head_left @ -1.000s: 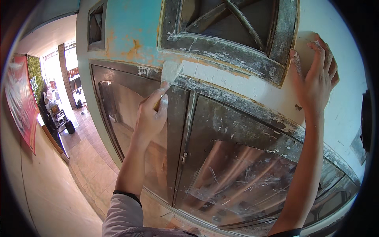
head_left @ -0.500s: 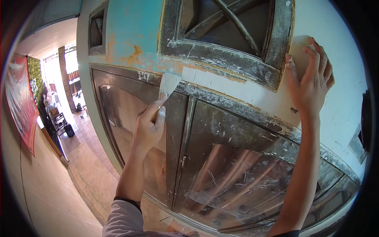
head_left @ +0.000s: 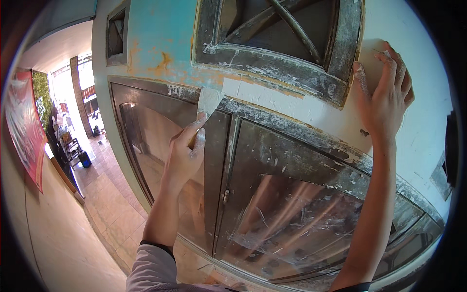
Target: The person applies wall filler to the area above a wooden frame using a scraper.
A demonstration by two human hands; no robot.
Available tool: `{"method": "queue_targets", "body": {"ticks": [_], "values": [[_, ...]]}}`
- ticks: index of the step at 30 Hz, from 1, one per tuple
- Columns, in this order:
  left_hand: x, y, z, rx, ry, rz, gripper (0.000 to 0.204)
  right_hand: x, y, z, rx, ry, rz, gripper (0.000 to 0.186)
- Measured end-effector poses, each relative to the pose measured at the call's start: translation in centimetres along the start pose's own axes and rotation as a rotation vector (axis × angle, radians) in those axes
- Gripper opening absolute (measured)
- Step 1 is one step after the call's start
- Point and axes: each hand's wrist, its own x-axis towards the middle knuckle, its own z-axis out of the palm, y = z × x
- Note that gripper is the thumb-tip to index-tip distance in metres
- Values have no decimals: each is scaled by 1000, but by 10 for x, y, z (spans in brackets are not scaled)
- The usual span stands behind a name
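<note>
My left hand [head_left: 186, 148] is closed round a putty knife [head_left: 210, 101], its wide pale blade pointing up. The blade's edge meets the strip between the dark door frame and the wall, at the left end of a white filler patch [head_left: 262, 93]. White dust coats the fingers of both hands. At the right, my right hand [head_left: 386, 95] rests spread against the white wall [head_left: 389, 24], its thumb by the edge of the upper wooden vent frame [head_left: 272, 63]. Nothing shows in that hand.
Below stand dark wooden doors [head_left: 287, 146] with glass panels and white smears. Turquoise paint [head_left: 160, 29] with orange stains covers the wall at upper left. On the far left, a red banner [head_left: 26, 126] hangs beside a tiled passage [head_left: 109, 194] leading to a bright opening.
Both hands stay in nearly the same places, with the putty knife still at the patch's left end. The view has shifted very slightly.
</note>
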Motion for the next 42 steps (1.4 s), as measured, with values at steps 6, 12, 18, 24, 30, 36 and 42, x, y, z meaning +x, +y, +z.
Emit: {"method": "queue_targets", "body": {"ticks": [6,12,18,24,30,36,42], "values": [[10,7,3,0,16,-4,36,-1,0,2,6,0,-1,46],[27,7,2,5,46,93,35,0,-2,-1,19,0,5,45],[6,7,-1,-19,31,16,34,-1,-1,-1,46,-7,9,44],[-5,9,0,-24,2,-35,35,0,-1,-4,39,-13,16,45],[-6,8,2,-7,2,-46,35,0,-2,-4,47,-8,9,45],[-3,5,5,-13,13,-23,35,1,-3,-2,43,6,5,45],[9,11,5,-8,12,-22,34,0,-3,-2,43,4,9,44]]}}
